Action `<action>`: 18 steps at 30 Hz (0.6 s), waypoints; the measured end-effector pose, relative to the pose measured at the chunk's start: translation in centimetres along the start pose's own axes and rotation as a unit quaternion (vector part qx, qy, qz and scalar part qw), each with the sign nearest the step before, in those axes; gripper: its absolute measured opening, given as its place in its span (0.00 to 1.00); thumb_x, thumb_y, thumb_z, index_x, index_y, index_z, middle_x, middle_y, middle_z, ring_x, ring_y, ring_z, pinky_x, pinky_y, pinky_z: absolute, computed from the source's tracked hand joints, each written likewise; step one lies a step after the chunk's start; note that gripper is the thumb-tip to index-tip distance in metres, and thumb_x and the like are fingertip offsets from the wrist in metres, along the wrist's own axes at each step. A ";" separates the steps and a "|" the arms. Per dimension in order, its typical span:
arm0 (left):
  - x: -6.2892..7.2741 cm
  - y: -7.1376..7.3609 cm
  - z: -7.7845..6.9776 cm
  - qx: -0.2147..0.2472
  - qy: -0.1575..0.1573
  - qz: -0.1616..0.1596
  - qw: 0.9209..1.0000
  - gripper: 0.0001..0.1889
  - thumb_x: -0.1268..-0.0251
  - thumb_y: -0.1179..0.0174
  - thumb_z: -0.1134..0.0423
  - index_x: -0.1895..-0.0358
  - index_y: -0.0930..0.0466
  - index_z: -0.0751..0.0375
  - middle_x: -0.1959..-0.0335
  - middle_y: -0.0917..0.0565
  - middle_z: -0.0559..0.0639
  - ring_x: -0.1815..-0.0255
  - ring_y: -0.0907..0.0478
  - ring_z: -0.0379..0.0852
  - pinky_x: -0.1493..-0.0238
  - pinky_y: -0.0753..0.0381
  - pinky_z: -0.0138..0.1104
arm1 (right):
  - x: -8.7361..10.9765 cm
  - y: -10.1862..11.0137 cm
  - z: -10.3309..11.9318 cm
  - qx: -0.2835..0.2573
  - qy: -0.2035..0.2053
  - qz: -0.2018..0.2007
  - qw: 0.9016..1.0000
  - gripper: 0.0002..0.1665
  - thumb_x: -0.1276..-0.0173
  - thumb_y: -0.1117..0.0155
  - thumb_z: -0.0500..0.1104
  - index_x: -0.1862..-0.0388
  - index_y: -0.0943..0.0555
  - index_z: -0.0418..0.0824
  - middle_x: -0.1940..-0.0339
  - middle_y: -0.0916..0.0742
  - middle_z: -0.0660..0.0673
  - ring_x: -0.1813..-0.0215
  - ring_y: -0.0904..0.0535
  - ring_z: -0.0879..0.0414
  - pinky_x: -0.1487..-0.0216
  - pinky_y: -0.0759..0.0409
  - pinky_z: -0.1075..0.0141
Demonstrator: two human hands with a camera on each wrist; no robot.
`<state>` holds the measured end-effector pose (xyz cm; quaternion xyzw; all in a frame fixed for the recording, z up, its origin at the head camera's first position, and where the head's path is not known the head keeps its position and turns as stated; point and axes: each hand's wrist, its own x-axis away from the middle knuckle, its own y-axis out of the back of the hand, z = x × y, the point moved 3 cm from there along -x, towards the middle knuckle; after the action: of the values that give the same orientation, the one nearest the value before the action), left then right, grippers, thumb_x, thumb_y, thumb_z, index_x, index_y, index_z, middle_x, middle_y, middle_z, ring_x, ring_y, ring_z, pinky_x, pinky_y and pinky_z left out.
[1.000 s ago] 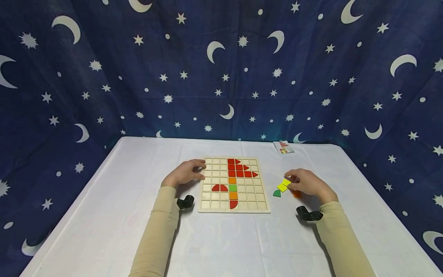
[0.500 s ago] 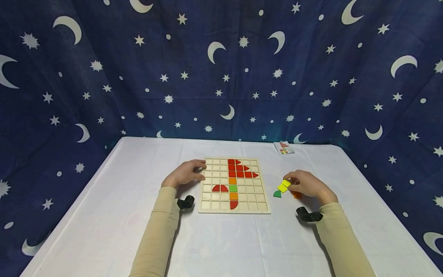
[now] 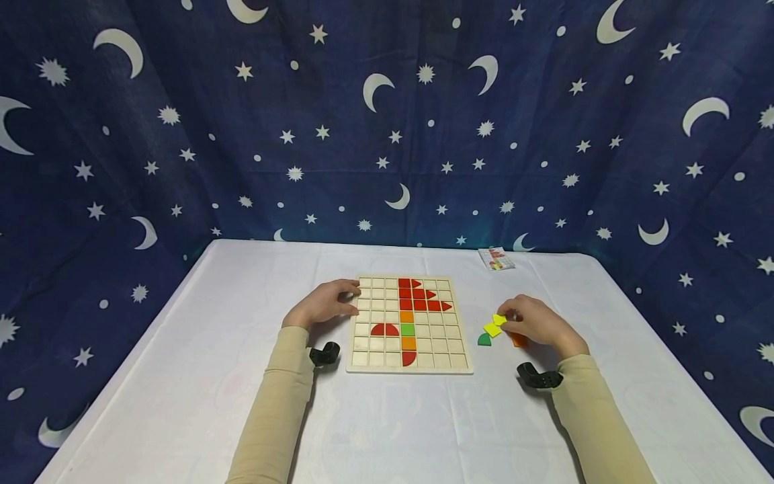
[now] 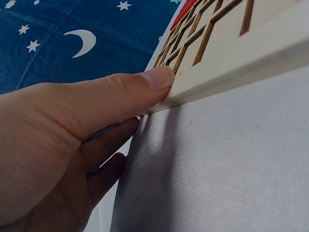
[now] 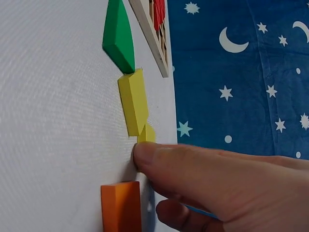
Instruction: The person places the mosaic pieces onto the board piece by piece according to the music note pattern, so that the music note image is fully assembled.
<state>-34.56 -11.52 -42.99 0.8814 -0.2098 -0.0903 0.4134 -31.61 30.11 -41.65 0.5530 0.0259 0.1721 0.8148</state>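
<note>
My left hand (image 3: pixel 323 302) rests at the left edge of a wooden grid board (image 3: pixel 370 370), its thumb lying on the rim in the left wrist view. The board carries red squares, red triangles and quarter-circle tiles, with orange and light-green squares in a column. To the right, my right hand (image 3: pixel 538 320) pinches a yellow tile (image 3: pixel 498 319) between thumb and fingers, low over the table. Another yellow tile (image 5: pixel 133 102) lies against its near end. Beyond that sits a green quarter-circle tile (image 5: pixel 118 36). An orange tile (image 5: pixel 120 208) is just below the right hand in the right wrist view.
A small printed card (image 3: pixel 496 259) with a coloured pattern lies at the table's back right. White cloth covers the table (image 3: pixel 399 430). Behind its far edge hangs a dark blue curtain (image 3: pixel 338 188) with moons and stars.
The pinched yellow tile has turned and shifted slightly against the other yellow tile, which has moved slightly left. The right hand has shifted a little; the left hand and board stay put.
</note>
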 end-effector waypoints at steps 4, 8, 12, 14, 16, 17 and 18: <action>0.0 -0.1 0.1 0.000 -0.001 0.002 1.000 0.25 0.41 0.31 0.63 0.40 0.22 0.66 0.29 0.31 0.58 0.26 0.41 0.58 0.25 0.42 0.47 | -0.2 -0.1 0.1 0.009 0.000 0.001 1.000 0.17 0.36 0.32 0.40 0.51 0.18 0.34 0.62 0.18 0.46 0.63 0.26 0.53 0.59 0.19 0.61; 0.0 0.0 0.2 -0.004 -0.006 0.001 1.000 0.25 0.41 0.31 0.62 0.41 0.22 0.66 0.30 0.31 0.59 0.26 0.40 0.58 0.26 0.42 0.47 | -0.3 -0.1 0.4 0.005 -0.009 -0.001 1.000 0.18 0.35 0.32 0.41 0.50 0.19 0.33 0.62 0.17 0.45 0.63 0.25 0.53 0.58 0.18 0.60; -0.2 0.1 0.3 -0.010 -0.012 0.000 1.000 0.25 0.41 0.31 0.62 0.41 0.22 0.66 0.30 0.31 0.59 0.27 0.40 0.58 0.26 0.42 0.48 | -0.5 0.1 1.5 0.008 0.002 -0.014 1.000 0.21 0.34 0.33 0.45 0.47 0.19 0.34 0.60 0.16 0.45 0.63 0.24 0.53 0.58 0.18 0.59; -0.2 0.1 0.3 -0.011 -0.012 0.000 1.000 0.25 0.41 0.31 0.62 0.41 0.22 0.66 0.30 0.31 0.59 0.26 0.40 0.58 0.26 0.42 0.48 | -0.6 0.2 2.3 0.009 0.016 -0.025 1.000 0.21 0.34 0.33 0.46 0.47 0.19 0.34 0.60 0.16 0.45 0.62 0.24 0.53 0.58 0.18 0.60; -0.2 0.1 0.3 -0.010 -0.009 -0.001 1.000 0.25 0.41 0.30 0.62 0.41 0.22 0.66 0.30 0.31 0.58 0.26 0.40 0.58 0.26 0.42 0.47 | -0.6 0.3 3.0 0.010 0.030 -0.033 0.999 0.20 0.34 0.33 0.45 0.48 0.18 0.35 0.60 0.16 0.45 0.61 0.24 0.53 0.58 0.19 0.59; -0.2 0.1 0.3 -0.009 -0.007 0.000 1.000 0.25 0.41 0.30 0.62 0.41 0.22 0.65 0.30 0.31 0.58 0.26 0.40 0.58 0.25 0.42 0.47 | -0.6 0.4 3.4 0.009 0.037 -0.035 0.999 0.19 0.34 0.33 0.45 0.48 0.18 0.35 0.60 0.16 0.45 0.61 0.24 0.53 0.58 0.19 0.60; -0.2 0.1 0.3 -0.008 -0.005 0.000 1.000 0.25 0.41 0.30 0.62 0.41 0.22 0.65 0.30 0.31 0.58 0.26 0.40 0.57 0.25 0.42 0.47 | -0.6 0.4 3.8 0.012 0.042 -0.037 0.998 0.19 0.34 0.33 0.45 0.48 0.17 0.36 0.60 0.16 0.46 0.61 0.24 0.53 0.59 0.20 0.61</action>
<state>-34.87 -11.65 -43.10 0.8775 -0.2109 -0.0962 0.4197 -31.42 26.64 -39.92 0.5539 0.0827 0.1640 0.8120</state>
